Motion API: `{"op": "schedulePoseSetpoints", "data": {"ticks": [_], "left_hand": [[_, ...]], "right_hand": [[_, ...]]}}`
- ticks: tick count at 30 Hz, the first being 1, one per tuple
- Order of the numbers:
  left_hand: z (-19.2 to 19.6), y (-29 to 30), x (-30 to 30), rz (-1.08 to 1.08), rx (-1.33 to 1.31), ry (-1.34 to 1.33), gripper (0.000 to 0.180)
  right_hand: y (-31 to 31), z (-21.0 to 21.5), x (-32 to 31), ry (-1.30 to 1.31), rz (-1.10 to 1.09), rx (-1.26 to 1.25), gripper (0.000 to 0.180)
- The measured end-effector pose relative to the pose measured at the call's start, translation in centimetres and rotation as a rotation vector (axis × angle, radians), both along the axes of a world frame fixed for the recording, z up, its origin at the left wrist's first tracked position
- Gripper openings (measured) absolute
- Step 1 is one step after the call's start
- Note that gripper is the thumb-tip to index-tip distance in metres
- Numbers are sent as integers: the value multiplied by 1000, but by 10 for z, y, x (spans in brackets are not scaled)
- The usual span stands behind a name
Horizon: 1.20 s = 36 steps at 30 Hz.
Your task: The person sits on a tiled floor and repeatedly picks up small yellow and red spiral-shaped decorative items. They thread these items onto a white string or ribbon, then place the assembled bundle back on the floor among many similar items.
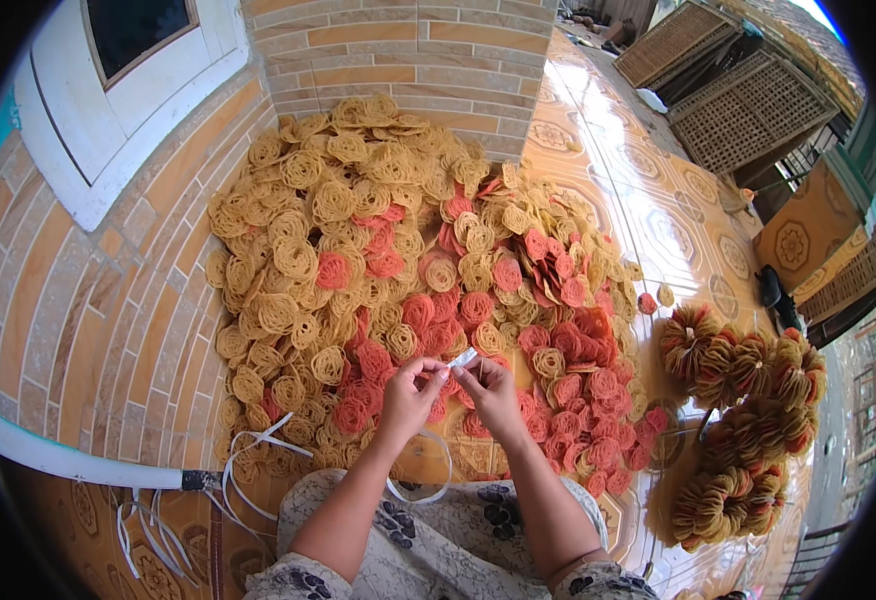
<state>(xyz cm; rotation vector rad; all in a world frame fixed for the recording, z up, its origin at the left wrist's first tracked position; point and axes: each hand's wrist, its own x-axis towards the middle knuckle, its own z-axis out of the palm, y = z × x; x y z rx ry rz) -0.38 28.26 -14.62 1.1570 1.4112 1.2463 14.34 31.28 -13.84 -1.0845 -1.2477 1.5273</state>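
My left hand and my right hand meet in front of me over the near edge of a large heap. Both pinch a white flat plastic strap between thumb and fingers. A loop of white strap hangs below the hands, over my lap. Beneath and beyond them lies the heap of round, lacy coiled crackers. Most are yellow crackers, mixed with red crackers toward the near side and the right. Whether the strap is knotted between my fingers is too small to tell.
Several bundled rings of crackers lie on the tiled floor at the right. Loose white straps hang at a white bar on the near left. A brick-patterned wall bounds the heap; woven racks stand far right.
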Motion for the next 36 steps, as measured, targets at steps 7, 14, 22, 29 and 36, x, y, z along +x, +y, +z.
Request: {"op": "schedulePoseSetpoints", "data": {"ticks": [7, 14, 22, 29, 36], "left_hand": [[-1, 0, 0, 15, 95, 72, 12], [3, 0, 3, 34, 149, 168, 8], [9, -1, 6, 50, 160, 224, 10], [9, -1, 3, -35, 84, 242, 11], [5, -2, 3, -74, 123, 379, 10]], "right_hand": [[1, -3, 0, -117, -21, 16, 17], [-1, -3, -2, -156, -41, 75, 16], [-2, 1, -2, -157, -46, 8, 14], [2, -5, 1, 64, -84, 15, 9], [2, -8, -1, 129, -127, -60, 9]]}}
